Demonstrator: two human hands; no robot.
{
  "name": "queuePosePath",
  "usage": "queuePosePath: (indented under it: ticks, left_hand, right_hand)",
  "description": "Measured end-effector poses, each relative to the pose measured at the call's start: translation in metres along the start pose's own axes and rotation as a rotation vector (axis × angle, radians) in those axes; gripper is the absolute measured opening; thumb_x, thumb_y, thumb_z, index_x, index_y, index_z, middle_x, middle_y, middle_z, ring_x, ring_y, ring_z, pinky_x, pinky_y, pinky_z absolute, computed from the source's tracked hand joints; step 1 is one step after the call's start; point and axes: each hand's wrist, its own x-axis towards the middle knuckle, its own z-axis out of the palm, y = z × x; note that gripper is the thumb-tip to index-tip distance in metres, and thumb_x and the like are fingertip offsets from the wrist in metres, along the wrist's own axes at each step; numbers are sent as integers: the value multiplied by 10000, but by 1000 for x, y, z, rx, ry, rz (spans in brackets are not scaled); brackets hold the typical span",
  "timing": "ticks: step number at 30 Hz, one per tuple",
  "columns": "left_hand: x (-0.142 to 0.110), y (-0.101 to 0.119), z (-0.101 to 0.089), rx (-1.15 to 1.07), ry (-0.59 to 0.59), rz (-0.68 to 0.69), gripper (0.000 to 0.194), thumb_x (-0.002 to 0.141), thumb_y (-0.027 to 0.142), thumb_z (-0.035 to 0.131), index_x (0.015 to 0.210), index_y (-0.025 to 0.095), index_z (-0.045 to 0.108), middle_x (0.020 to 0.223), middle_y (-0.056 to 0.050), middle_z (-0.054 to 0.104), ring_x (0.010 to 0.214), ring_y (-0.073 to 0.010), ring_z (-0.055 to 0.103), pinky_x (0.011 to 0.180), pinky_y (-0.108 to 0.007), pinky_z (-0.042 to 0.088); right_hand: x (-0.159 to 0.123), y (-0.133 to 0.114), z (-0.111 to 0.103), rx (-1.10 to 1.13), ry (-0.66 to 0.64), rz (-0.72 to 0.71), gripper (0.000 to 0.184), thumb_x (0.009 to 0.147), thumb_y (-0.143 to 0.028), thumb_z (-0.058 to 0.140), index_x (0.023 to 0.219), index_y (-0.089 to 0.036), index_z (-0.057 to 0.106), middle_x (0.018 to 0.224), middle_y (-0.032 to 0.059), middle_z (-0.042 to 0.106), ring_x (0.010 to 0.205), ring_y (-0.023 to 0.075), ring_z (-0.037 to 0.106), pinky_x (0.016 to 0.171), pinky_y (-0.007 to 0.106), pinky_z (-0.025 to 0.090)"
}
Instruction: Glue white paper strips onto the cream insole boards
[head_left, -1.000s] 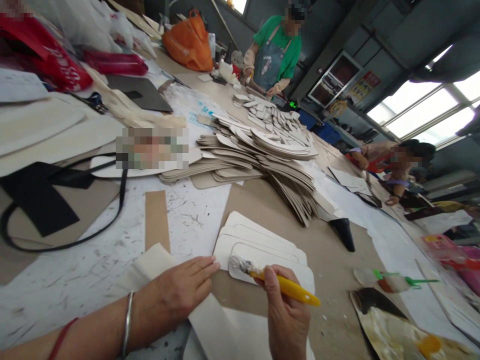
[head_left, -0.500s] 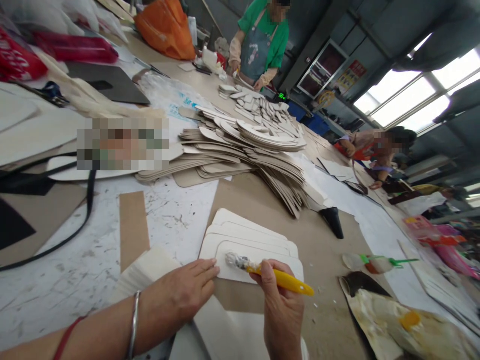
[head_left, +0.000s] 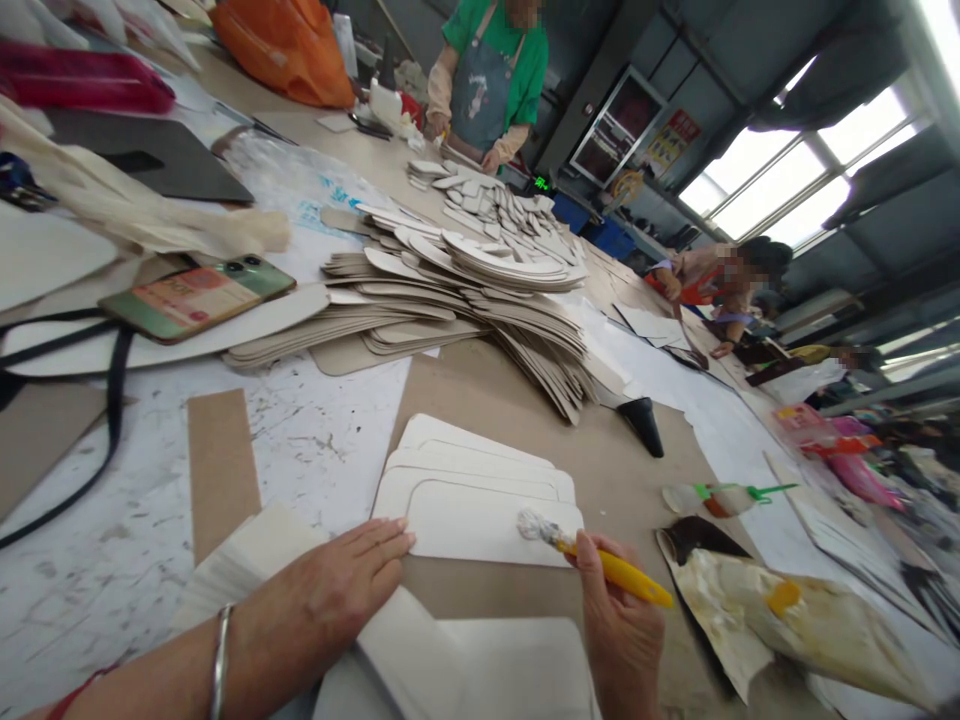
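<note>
My right hand (head_left: 621,635) grips the yellow handle of a brush (head_left: 626,576). Its bristles, coated in whitish paste, touch the right part of the front piece in a fanned set of white card pieces (head_left: 465,520) with rounded corners. My left hand (head_left: 337,585) lies flat, fingers stretched out, with its fingertips at the left edge of that set. Under and beside the left hand are a stack of white strips (head_left: 251,560) and a loose white strip (head_left: 412,650). More white pieces (head_left: 525,665) lie at the near edge, between my hands.
Beyond the card set rises a large pile of cut board pieces (head_left: 420,300). A phone (head_left: 199,295) rests at left. On the right are a black cone (head_left: 643,425), a small bottle (head_left: 724,498) and a glue-stained bag (head_left: 817,620). Two people (head_left: 487,90) work farther along the table.
The brush has moved right along the front card piece, from near its left end toward its right end. My left hand stays by the card edge. The whole view has shifted slightly.
</note>
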Motion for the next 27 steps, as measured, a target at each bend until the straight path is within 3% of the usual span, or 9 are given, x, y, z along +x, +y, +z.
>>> queuePosePath:
  ticks: [3,5,8,12,14,17,22,24,27]
  left_hand:
    - [-1,-1,-2,25,2,31,497,696,-111,316,942,129,675,1085,-73,688,1041,-160,630,948,-265,489]
    - [-3,-2,-1,31,13,58,509,693,-109,304,953,127,672,1089,-83,686,1041,-166,631,933,-271,495]
    - [-4,-5,1,29,60,77,482,714,-92,312,957,123,667,1100,-96,680,1045,-171,628,930,-270,491]
    - [-5,-9,3,-3,142,119,477,717,-73,339,980,161,661,1069,-59,696,1001,-135,645,909,-188,483]
    - [-9,-13,8,1,176,109,488,725,-63,342,996,193,656,1064,-24,700,989,-112,647,915,-152,463]
    - [-22,-19,22,11,165,79,478,751,-29,374,1063,221,635,1142,-3,669,1064,-108,611,975,-164,418]
    - [-43,-25,40,-10,149,57,545,741,-14,381,1184,240,571,1252,-3,604,1159,-116,549,1012,-202,399]
    - [-46,-25,40,-4,133,54,558,739,-2,388,1220,233,544,1272,-11,589,1170,-123,542,1015,-210,398]
    - [-43,-24,34,-3,116,46,570,747,16,400,1262,232,514,1272,-20,589,1153,-127,557,991,-203,421]
  right_hand:
    - [6,3,-18,-146,68,-148,256,881,-402,563,778,-183,646,739,52,606,698,205,577,667,337,465]
    - [3,-4,-17,-183,83,-248,207,899,-344,554,801,-185,642,744,52,603,711,197,574,684,327,467]
    - [-13,-28,4,-112,68,-325,134,912,-243,543,832,-186,633,754,48,603,716,180,589,678,299,484]
    - [-37,-73,42,128,27,-280,164,931,-159,480,826,-206,597,715,28,584,669,159,585,613,266,499]
    - [-40,-83,47,216,-25,-253,172,933,-159,471,819,-209,590,714,22,575,661,154,584,596,259,502]
    - [-32,-66,30,177,13,-259,151,924,-177,500,821,-207,607,730,20,583,683,155,591,615,260,503]
    - [-14,-6,-19,-75,139,-288,100,905,-208,558,841,-186,633,763,30,594,721,155,596,666,256,492]
    - [-15,3,-24,-109,125,-297,112,907,-218,557,841,-182,640,761,34,592,715,155,593,663,259,490]
    - [-26,-10,-12,-47,81,-296,125,912,-209,546,844,-194,650,754,36,593,713,159,588,656,265,494]
